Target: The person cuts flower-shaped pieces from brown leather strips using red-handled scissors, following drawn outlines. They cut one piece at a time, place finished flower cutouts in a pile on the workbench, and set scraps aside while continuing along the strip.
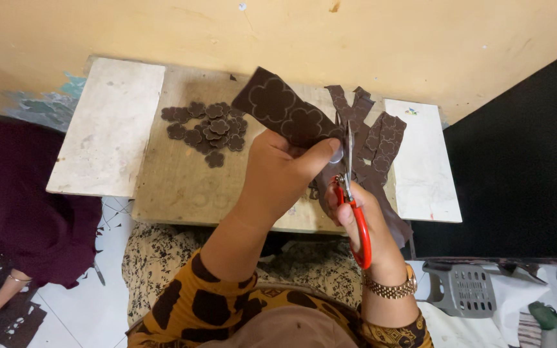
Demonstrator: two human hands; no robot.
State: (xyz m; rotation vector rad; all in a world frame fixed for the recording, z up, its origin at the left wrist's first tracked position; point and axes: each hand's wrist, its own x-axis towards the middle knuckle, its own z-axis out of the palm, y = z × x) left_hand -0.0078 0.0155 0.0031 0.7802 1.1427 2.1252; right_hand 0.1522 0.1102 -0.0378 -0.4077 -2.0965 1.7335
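Cutting step in hand: left hand (278,174) grips a dark brown strip (288,116) marked with flower outlines above the low wooden board (175,187); right hand (362,219), fingers clenched through the handles, works red-handled scissors (349,193) at the strip's edge. Following the curved outline likely calls for turning the strip. No containers visible; cut flower pieces (207,125) lie heaped loose on the board, offcut strips (378,145) beside.

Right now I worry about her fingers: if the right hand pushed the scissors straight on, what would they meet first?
Probably the brown strip, not flesh: the right hand points the scissors beside the left hand thumb, though depth is unclear.
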